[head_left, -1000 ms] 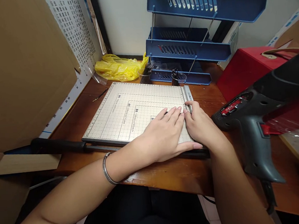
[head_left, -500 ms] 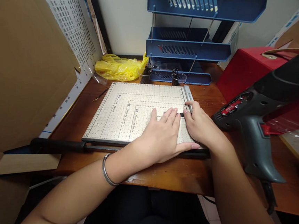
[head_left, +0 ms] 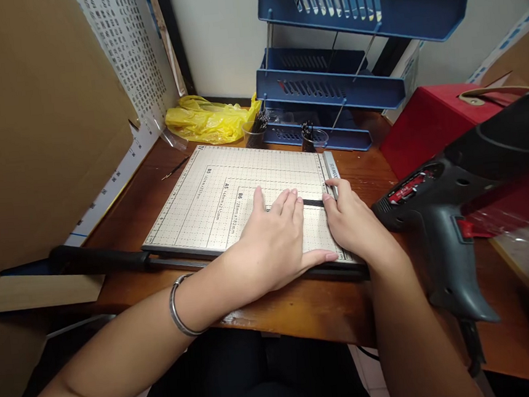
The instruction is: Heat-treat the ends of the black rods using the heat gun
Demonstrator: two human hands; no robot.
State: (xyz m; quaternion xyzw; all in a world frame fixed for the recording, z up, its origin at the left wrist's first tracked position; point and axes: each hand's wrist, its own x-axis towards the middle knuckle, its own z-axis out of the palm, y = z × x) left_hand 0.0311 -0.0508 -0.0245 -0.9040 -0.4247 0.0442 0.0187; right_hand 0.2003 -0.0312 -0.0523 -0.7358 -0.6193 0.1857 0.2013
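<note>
A grey paper cutter board point(head_left: 226, 189) with a printed grid lies on the wooden desk. Its black handle point(head_left: 96, 259) sticks out to the left along the near edge. My left hand point(head_left: 272, 241) lies flat on the board, fingers stretched over a thin black strip point(head_left: 312, 203). My right hand point(head_left: 352, 221) rests at the board's right edge, its fingertips pinching the strip's right end against the ruler bar point(head_left: 331, 171).
A dark grey heat gun point(head_left: 448, 232) lies close on the right, before a red box point(head_left: 429, 125). Blue stacked letter trays point(head_left: 329, 88), two small cups of black pieces point(head_left: 311, 137) and a yellow bag point(head_left: 206, 120) stand behind. Cardboard point(head_left: 30, 120) walls the left.
My left hand has slid leftward across the board, uncovering more of the black strip. My right hand has stayed at the right edge.
</note>
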